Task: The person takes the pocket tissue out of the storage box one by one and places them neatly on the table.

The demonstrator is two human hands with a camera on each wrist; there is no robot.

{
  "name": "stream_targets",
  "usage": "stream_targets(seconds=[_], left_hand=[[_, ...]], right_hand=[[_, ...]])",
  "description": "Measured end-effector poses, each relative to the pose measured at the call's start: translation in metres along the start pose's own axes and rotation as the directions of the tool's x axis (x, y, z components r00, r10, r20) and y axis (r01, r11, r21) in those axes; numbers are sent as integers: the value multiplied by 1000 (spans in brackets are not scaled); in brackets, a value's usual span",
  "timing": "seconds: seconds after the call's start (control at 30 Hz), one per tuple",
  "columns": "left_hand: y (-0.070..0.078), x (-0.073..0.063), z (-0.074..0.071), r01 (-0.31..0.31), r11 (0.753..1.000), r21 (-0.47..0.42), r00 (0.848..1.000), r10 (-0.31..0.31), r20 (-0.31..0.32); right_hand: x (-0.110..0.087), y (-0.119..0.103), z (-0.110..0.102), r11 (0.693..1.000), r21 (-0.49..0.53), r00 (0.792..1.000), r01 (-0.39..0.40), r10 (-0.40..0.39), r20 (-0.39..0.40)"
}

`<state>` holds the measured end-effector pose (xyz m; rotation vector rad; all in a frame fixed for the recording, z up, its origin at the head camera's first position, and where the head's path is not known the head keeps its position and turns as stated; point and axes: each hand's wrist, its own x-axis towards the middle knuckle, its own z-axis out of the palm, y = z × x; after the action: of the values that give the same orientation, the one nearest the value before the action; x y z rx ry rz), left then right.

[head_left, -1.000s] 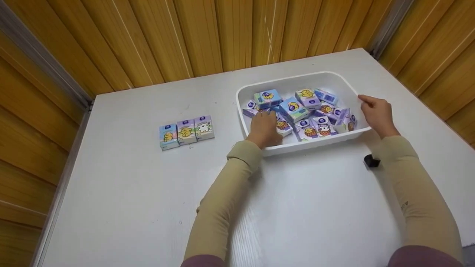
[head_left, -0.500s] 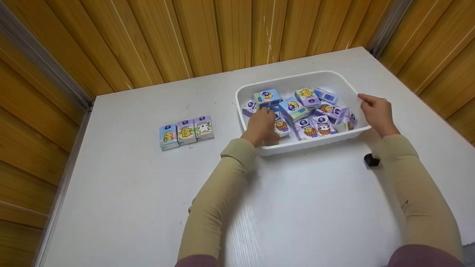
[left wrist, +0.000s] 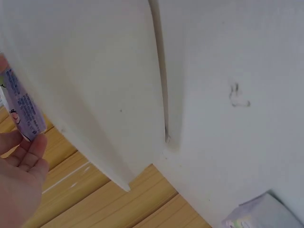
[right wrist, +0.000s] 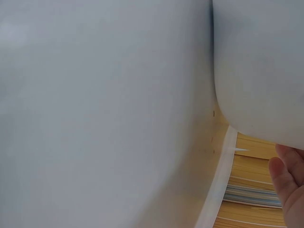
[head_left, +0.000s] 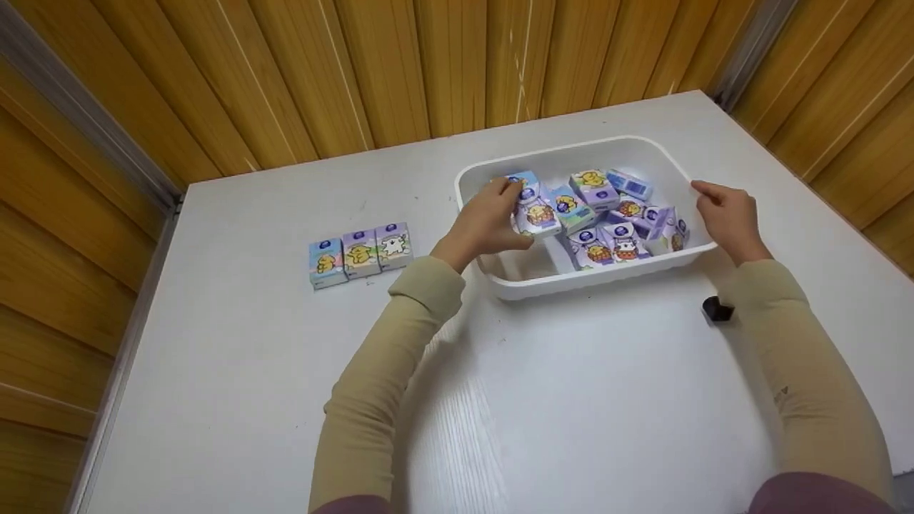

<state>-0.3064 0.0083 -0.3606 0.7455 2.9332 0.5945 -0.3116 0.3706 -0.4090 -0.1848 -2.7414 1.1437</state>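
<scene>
My left hand (head_left: 487, 220) grips a purple-and-white tissue pack (head_left: 537, 215) between thumb and fingers, raised above the left part of a white plastic tub (head_left: 553, 287). In the left wrist view the purple side of that pack (left wrist: 24, 110) shows between the fingertips of the left hand (left wrist: 23, 178). Several other purple and blue tissue packs (head_left: 620, 246) lie jumbled in the tub. At the tub's right rim, my right hand (head_left: 730, 220) pinches the edge. The right wrist view shows the right hand's fingertips (right wrist: 280, 173) against the tub's outer wall (right wrist: 261, 76).
Three tissue packs (head_left: 360, 253) stand side by side in a row on the white table (head_left: 235, 371), left of the tub. A small black object (head_left: 717, 309) sits near the right forearm. Wood-patterned panels (head_left: 400, 71) border the table's back and sides.
My left hand has lifted a purple-and-white tissue pack up from among the others and turned, its forearm shifting left. The right hand stays at the tub's rim.
</scene>
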Motion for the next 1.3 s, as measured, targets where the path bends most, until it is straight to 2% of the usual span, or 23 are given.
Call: stream_targets(seconds=[0.2, 0.37, 0.53, 0.67, 0.87, 0.93, 1.03, 1.17, 1.3], left_hand=[[-16, -10, -17, 8, 1000, -27, 994, -11, -113], [-31, -17, -26, 54, 994, -95, 979, -72, -190], [-45, -25, -34, 70, 991, -118, 956, -100, -275], [-58, -31, -34, 103, 987, -120, 936, -137, -325], [-79, -40, -28, 131, 982, -137, 892, -177, -416], [-87, -42, -27, 160, 976, -148, 885, -208, -416], [-99, -45, -27, 230, 960, -161, 888, -275, -370], [-112, -47, -26, 316, 940, -130, 909, -339, -243], [-118, -46, -21, 353, 932, -80, 929, -359, -92]], right_hand=[[-1, 2, 0, 1000, -12, 999, 22, -23, -32], [-1, 2, 0, 999, -14, 998, 45, -45, -53], [-1, 1, 0, 999, -11, 998, 39, -40, -48], [-1, 1, 0, 1000, -9, 999, 29, -29, -32], [0, 0, 0, 1000, -2, 1000, -3, 3, 5], [0, -1, 0, 1000, 0, 1000, -9, 9, 15], [-1, -2, 0, 1000, 5, 1000, -16, 16, 25], [-1, -1, 0, 1000, 1, 1000, -4, 4, 3], [-2, 0, 0, 1000, -11, 1000, 5, -5, -10]])
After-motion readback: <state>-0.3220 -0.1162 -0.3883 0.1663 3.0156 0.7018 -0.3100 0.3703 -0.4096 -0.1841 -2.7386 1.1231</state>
